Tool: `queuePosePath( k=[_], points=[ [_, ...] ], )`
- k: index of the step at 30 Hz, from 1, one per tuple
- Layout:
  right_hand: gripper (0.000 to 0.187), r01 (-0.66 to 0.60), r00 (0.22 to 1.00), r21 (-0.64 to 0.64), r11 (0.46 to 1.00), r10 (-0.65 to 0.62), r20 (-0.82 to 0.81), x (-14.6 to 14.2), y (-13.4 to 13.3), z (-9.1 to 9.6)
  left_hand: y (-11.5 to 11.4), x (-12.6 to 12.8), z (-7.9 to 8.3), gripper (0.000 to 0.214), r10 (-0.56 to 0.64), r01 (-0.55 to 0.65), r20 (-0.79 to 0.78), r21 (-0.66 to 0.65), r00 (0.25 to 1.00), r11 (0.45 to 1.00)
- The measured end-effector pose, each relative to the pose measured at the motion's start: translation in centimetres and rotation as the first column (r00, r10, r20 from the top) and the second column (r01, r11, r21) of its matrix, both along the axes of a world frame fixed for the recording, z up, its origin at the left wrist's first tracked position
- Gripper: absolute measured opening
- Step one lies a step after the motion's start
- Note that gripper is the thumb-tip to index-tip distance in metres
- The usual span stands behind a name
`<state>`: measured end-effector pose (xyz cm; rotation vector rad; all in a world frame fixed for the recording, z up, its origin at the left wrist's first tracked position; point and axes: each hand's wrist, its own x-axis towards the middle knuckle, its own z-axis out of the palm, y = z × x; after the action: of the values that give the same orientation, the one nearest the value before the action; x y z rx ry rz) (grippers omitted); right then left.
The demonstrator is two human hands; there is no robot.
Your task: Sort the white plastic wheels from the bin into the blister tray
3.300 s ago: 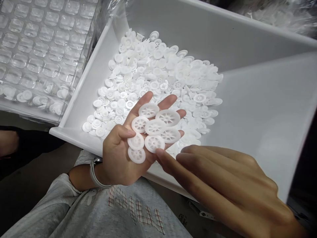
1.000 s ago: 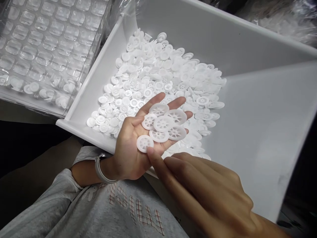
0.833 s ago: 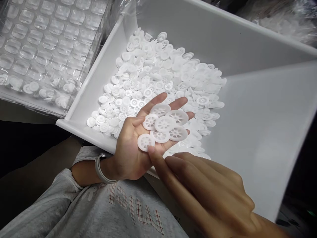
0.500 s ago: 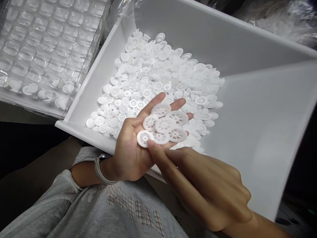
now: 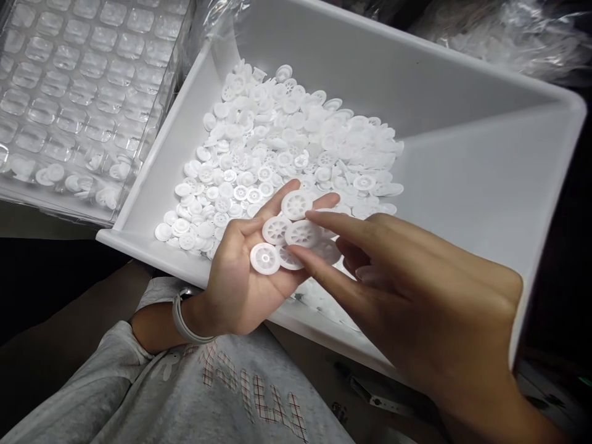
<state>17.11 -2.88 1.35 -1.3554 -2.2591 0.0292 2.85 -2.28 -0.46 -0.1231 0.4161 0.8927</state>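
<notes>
Several white spoked plastic wheels [image 5: 265, 258] lie overlapping on the palm and fingers of my left hand [image 5: 235, 283], which is turned up with its fingers stretched out beneath them. From the right, my right hand [image 5: 416, 302] reaches over. Its thumb and forefinger sit at opposite edges of one spoked wheel [image 5: 301, 234] in the middle of the group. Something pale shows under its curled fingers, mostly hidden. My right hand also covers the wheels at the right of the group in part.
Below my hands is a large grey-white bin [image 5: 485, 160] with a heap of small white wheels [image 5: 277, 135]. To its left stands a clear compartment tray [image 5: 60, 111], with white parts in its nearest row. Clear plastic bags [image 5: 518, 37] lie beyond the bin.
My right hand has moved up over the wheels; its thumb has left the lowest left wheel, and thumb and forefinger now span a middle one. The view has shifted slightly.
</notes>
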Motion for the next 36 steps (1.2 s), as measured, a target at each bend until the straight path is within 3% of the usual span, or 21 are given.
queuePosePath(
  k=[5,8,12,15,17,21,30,32,36],
  points=[
    [0.011,0.0,0.973,-0.148,0.989,-0.034,-0.228,0.4,0.2,0.8,-0.1,0.1,0.0,0.054,-0.014,0.015,-0.031,0.007,0.999,1.0],
    [0.012,0.098,0.901,-0.247,0.964,-0.191,-0.389,1.1,0.9,1.1,-0.2,0.1,-0.1,0.054,-0.003,0.004,-0.024,0.022,1.0,1.0],
    [0.011,0.192,0.741,-0.478,0.857,-0.446,-0.502,1.9,2.5,1.0,-0.2,0.0,-0.1,0.054,0.007,-0.007,-0.013,0.014,1.0,1.0],
    [0.015,0.1,0.597,-0.631,0.77,-0.553,-0.581,2.0,3.5,0.8,-0.1,0.0,-0.1,0.053,0.0,0.0,-0.012,0.012,1.0,1.0],
    [0.015,0.026,0.562,-0.676,0.736,-0.57,-0.599,1.9,3.8,0.8,-0.1,0.1,0.0,0.052,-0.004,0.004,-0.018,0.006,1.0,1.0],
    [0.016,-0.06,0.572,-0.705,0.707,-0.555,-0.604,1.6,3.9,0.7,-0.1,0.2,0.0,0.048,-0.013,0.012,-0.027,-0.016,1.0,1.0],
    [0.016,-0.086,0.562,-0.766,0.637,-0.604,-0.565,1.5,3.8,0.7,0.0,0.2,0.2,0.051,-0.018,0.017,-0.027,-0.029,0.999,0.999],
    [0.015,-0.077,0.576,-0.761,0.644,-0.594,-0.562,1.6,3.7,0.7,0.0,0.2,0.2,0.051,-0.023,0.022,-0.029,-0.024,0.999,0.999],
    [0.015,-0.008,0.647,-0.698,0.716,-0.528,-0.55,1.7,3.0,0.4,0.0,0.2,0.0,0.049,-0.022,0.022,-0.029,-0.02,0.999,1.0]
  ],
)
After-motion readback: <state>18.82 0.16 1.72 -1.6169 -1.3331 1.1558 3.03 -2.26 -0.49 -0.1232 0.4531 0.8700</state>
